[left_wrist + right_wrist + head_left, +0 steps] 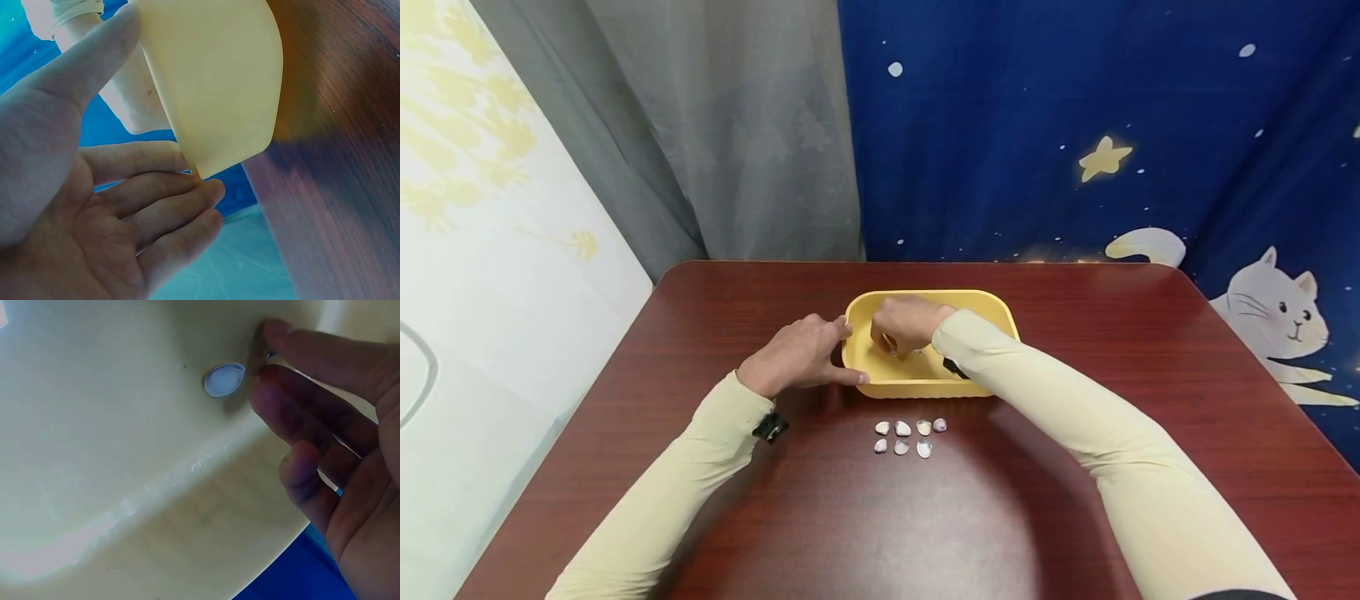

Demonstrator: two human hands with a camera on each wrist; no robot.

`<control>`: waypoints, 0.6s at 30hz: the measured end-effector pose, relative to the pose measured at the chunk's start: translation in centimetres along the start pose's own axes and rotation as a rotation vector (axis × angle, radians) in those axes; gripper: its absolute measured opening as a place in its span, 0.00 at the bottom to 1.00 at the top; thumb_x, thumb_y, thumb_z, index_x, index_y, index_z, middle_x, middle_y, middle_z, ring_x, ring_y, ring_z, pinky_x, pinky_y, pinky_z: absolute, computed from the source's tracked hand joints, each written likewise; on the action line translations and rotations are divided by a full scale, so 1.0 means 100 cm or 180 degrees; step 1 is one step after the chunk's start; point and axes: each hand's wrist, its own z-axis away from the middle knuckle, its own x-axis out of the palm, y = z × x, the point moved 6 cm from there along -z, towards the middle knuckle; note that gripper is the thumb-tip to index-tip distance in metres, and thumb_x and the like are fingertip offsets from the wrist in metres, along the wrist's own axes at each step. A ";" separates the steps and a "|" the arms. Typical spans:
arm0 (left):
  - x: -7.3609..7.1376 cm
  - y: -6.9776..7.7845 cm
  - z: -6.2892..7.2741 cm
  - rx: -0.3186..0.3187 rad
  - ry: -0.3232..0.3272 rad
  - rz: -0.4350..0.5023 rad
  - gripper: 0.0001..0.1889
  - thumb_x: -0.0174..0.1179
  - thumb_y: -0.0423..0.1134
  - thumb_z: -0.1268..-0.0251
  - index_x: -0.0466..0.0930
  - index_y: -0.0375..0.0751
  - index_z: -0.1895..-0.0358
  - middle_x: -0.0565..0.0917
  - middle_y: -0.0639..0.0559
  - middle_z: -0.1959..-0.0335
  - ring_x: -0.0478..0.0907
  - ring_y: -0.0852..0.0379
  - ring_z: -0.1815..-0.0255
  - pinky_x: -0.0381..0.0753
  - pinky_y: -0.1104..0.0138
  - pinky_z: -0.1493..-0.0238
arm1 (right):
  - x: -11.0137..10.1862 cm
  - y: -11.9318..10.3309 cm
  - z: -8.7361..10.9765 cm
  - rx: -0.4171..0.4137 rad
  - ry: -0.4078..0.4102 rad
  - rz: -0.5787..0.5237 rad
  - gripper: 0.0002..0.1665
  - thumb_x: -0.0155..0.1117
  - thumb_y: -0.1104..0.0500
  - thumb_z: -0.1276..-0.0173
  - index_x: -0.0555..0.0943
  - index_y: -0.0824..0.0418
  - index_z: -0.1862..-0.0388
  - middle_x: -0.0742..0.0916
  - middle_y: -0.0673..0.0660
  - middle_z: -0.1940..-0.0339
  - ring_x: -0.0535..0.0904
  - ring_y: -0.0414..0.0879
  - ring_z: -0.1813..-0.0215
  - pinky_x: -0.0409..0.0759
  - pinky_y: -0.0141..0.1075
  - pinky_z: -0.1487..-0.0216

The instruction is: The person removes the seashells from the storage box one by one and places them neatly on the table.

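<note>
A yellow plastic basin (pixel 932 388) stands on the table. My left hand (pixel 797 354) rests at its left end, the thumb along the front rim and the fingers at the left rim, all fairly straight. Inside the basin my right hand (pixel 906 322) reaches down with curled fingers. Thumb and fingertips come together around a small, mostly hidden piece that looks like a seashell (pixel 271 354). Close by, a white seashell (pixel 225 380) lies on the basin floor. Several small seashells (pixel 902 428), white and purplish, lie in two rows on the table before the basin.
The reddish-brown wooden table (pixel 760 517) reaches back to a grey curtain (pixel 760 133) and a blue curtain (pixel 1000 125) with stars and a cat. A pale wall or cloth (pixel 490 333) borders the left side. Small black devices sit at both wrists.
</note>
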 end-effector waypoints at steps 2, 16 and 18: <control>0.000 0.000 0.000 0.0002 0.0006 -0.0013 0.39 0.71 0.66 0.49 0.80 0.36 0.45 0.80 0.48 0.74 0.75 0.54 0.72 0.75 0.61 0.69 | 0.000 0.000 0.000 -0.0010 0.0019 0.0023 0.08 0.74 0.67 0.50 0.87 0.54 0.75 0.86 0.49 0.73 0.77 0.42 0.68 0.75 0.32 0.68; 0.000 0.001 -0.001 -0.0007 -0.0032 -0.0008 0.39 0.70 0.67 0.49 0.80 0.36 0.45 0.82 0.48 0.72 0.74 0.54 0.72 0.73 0.63 0.70 | -0.012 0.001 0.014 0.0048 0.0035 0.0136 0.09 0.70 0.67 0.44 0.85 0.53 0.75 0.87 0.49 0.72 0.78 0.42 0.67 0.80 0.36 0.65; 0.000 0.001 -0.001 -0.0008 -0.0038 -0.0003 0.39 0.70 0.67 0.49 0.80 0.36 0.45 0.80 0.48 0.73 0.74 0.55 0.73 0.72 0.64 0.71 | -0.018 0.003 0.019 0.0096 0.0064 0.0156 0.09 0.70 0.67 0.43 0.85 0.52 0.74 0.87 0.49 0.71 0.78 0.43 0.66 0.81 0.38 0.64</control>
